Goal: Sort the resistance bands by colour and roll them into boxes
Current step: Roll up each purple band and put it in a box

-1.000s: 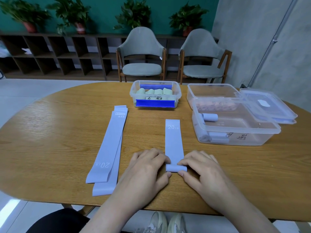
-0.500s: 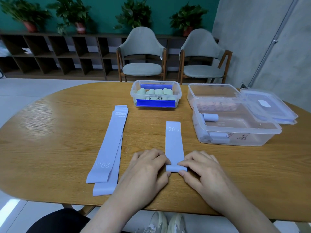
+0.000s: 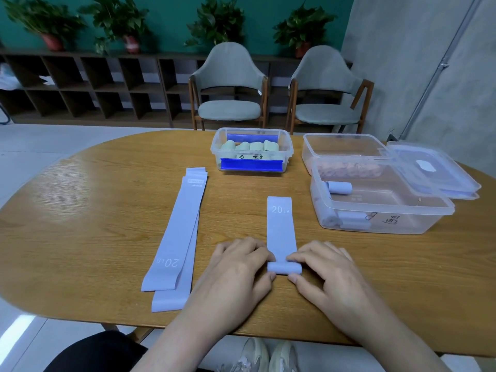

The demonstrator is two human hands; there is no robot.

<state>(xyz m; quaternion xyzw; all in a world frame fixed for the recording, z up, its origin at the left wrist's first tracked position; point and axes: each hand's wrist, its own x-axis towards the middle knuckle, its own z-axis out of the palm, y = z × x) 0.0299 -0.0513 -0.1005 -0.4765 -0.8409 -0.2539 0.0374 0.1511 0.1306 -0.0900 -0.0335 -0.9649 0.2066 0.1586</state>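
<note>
Resistance bands first, and I take the oval wooden table as my landmark. Toward its left of centre, two flat lilac bands lie stacked and unrolled, thin and matte, one printed 20 LB; those are left to do. At the near edge, centre, my left hand and right hand work the lilac band: each pinches one end of the small roll, thumbs on the near side, fingers curled over the top. The roll is only a few turns thick, I judge, with a long flat tail running toward the far edge.

At the far edge, centre, a clear box with blue clips holds a row of pale green rolls, so green looks done. On the right side, a large clear tub holds several lilac rolls. Behind it, another clear tub shows something pinkish, too blurred to name. Two loose lids overlap the tubs at the table's far right.
</note>
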